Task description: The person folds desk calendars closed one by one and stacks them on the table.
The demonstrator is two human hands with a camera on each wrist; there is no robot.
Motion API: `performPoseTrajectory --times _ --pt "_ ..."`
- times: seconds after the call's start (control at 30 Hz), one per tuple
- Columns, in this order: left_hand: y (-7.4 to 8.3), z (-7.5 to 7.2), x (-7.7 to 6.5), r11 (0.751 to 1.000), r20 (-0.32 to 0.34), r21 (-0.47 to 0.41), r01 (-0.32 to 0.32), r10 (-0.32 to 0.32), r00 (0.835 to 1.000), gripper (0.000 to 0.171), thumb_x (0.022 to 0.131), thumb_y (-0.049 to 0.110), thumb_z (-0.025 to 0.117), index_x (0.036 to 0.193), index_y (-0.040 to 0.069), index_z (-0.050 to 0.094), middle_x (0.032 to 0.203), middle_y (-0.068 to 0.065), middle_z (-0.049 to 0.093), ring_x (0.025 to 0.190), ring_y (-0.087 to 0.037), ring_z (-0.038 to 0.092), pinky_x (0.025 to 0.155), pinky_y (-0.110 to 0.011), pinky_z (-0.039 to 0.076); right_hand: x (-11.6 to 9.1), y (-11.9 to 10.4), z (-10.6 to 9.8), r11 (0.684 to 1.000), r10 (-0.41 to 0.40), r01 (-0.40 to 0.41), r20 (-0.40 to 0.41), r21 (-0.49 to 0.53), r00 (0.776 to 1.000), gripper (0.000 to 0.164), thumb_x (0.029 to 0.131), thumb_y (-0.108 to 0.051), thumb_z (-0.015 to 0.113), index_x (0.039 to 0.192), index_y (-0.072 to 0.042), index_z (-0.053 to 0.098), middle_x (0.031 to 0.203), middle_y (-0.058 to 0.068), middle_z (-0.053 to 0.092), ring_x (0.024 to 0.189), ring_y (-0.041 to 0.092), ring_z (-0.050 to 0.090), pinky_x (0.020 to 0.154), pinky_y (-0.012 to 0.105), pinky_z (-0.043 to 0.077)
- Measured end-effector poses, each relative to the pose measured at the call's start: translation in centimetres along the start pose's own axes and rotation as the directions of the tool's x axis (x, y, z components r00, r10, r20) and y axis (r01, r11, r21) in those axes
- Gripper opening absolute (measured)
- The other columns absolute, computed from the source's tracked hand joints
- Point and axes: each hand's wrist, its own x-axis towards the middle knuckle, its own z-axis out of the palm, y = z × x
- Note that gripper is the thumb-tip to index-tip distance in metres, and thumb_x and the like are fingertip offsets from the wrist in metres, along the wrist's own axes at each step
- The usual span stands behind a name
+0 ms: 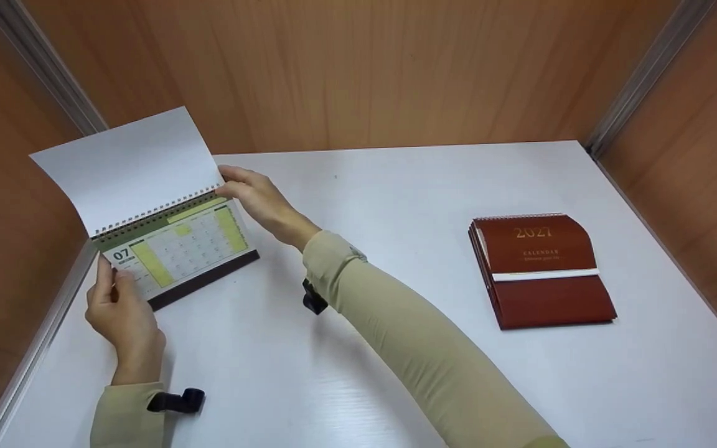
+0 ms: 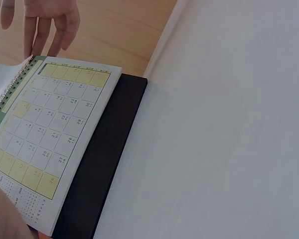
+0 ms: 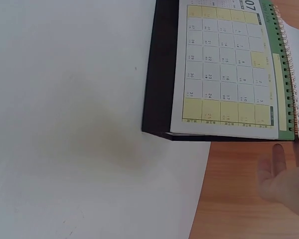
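Note:
A spiral-bound desk calendar [image 1: 190, 246] with a green heading, yellow columns and the number 07 stands tilted at the left of the table. One white page [image 1: 140, 168] is raised above its spiral. My left hand [image 1: 125, 317] grips the calendar's lower left side, thumb on the front. Beside the spiral's right end is my right hand [image 1: 265, 205], its fingertips at the edge of the calendar and the raised page. The left wrist view shows the right hand's fingers [image 2: 42, 35] fairly straight; whether they press the edge is unclear.
A reddish-brown 2027 calendar [image 1: 551, 305] with a white band lies at the right of the white table [image 1: 396, 186]. Wood-grain panels [image 1: 365, 74] enclose the back and sides. Each wrist wears a small black device [image 1: 184, 401].

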Motion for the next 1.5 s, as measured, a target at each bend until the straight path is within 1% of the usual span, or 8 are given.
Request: performPoseTrajectory --times 0.13,0.23,0.43,0.7,0.9,1.0,1.2,1.5 --pt "-0.1 0.1 -0.1 0.999 -0.001 -0.016 -0.037 0.037 0.999 0.048 0.112 0.012 0.050 0.152 0.039 0.055 0.129 0.008 0.050 0.122 -0.005 0.049 0.103 -0.018 0.043 -0.2 0.0 -0.2 0.999 -0.022 0.021 -0.005 -0.038 1.000 0.057 0.104 -0.027 0.057 0.159 -0.016 0.050 0.153 -0.009 0.057 0.137 0.006 0.050 0.123 0.036 0.034" --pt "0.0 0.1 -0.3 0.999 0.002 -0.013 -0.050 0.050 0.999 0.047 0.112 0.012 0.050 0.151 0.037 0.056 0.127 0.007 0.050 0.121 -0.006 0.049 0.102 -0.019 0.043 -0.3 -0.1 -0.3 0.997 -0.034 0.032 -0.020 -0.066 0.999 0.056 0.103 -0.027 0.058 0.158 -0.016 0.053 0.148 -0.008 0.058 0.134 0.005 0.049 0.119 0.034 0.037" --pt "0.2 0.0 -0.4 1.000 0.005 -0.002 -0.025 0.025 1.000 0.047 0.112 0.014 0.050 0.153 0.037 0.054 0.126 0.009 0.049 0.121 -0.005 0.049 0.104 -0.019 0.043 -0.6 -0.2 -0.3 0.994 -0.033 0.028 -0.045 -0.105 0.998 0.055 0.104 -0.027 0.059 0.158 -0.018 0.053 0.144 -0.009 0.057 0.128 0.004 0.051 0.113 0.031 0.041" --pt "0.1 0.1 -0.2 1.000 -0.006 -0.013 -0.026 0.026 1.000 0.046 0.112 0.013 0.052 0.152 0.035 0.056 0.124 0.008 0.049 0.117 -0.005 0.049 0.099 -0.015 0.044 -0.9 -0.2 -0.4 0.989 -0.033 0.021 -0.079 -0.148 0.996 0.050 0.107 -0.027 0.057 0.156 -0.021 0.056 0.146 -0.008 0.059 0.132 0.004 0.052 0.113 0.029 0.043" --pt "0.0 -0.1 -0.1 0.999 -0.006 -0.020 -0.026 0.025 1.000 0.047 0.112 0.013 0.051 0.153 0.035 0.055 0.126 0.008 0.049 0.119 -0.005 0.050 0.101 -0.016 0.044 -1.1 -0.4 -0.3 0.991 -0.015 0.000 -0.111 -0.134 0.994 0.045 0.108 -0.031 0.055 0.151 -0.022 0.063 0.142 -0.009 0.061 0.131 0.005 0.054 0.112 0.031 0.045" --pt "0.0 -0.1 -0.1 0.999 -0.003 -0.037 -0.033 0.033 0.999 0.047 0.112 0.012 0.052 0.153 0.034 0.055 0.128 0.008 0.049 0.120 -0.005 0.050 0.103 -0.016 0.043 -1.1 -0.4 -0.3 0.993 -0.011 -0.003 -0.116 -0.121 0.993 0.042 0.110 -0.032 0.052 0.148 -0.021 0.065 0.139 -0.009 0.062 0.126 0.005 0.056 0.109 0.028 0.046" --pt "-0.3 -0.2 -0.2 0.996 -0.014 -0.043 -0.074 0.074 0.997 0.044 0.110 0.011 0.054 0.146 0.033 0.064 0.123 0.006 0.051 0.113 -0.005 0.049 0.096 -0.016 0.042 -1.2 -0.4 -0.3 0.996 -0.012 0.000 -0.135 -0.088 0.991 0.039 0.110 -0.032 0.052 0.144 -0.021 0.069 0.132 -0.010 0.067 0.116 0.006 0.060 0.101 0.023 0.048" --pt "-0.3 -0.2 -0.1 0.996 -0.010 -0.072 -0.059 0.059 0.998 0.042 0.110 0.013 0.056 0.146 0.034 0.065 0.125 0.006 0.053 0.118 -0.005 0.050 0.101 -0.019 0.043 -1.2 -0.2 -0.4 0.997 0.006 -0.016 -0.134 -0.070 0.991 0.041 0.112 -0.040 0.050 0.144 -0.022 0.069 0.135 -0.011 0.070 0.118 0.007 0.062 0.103 0.026 0.049"
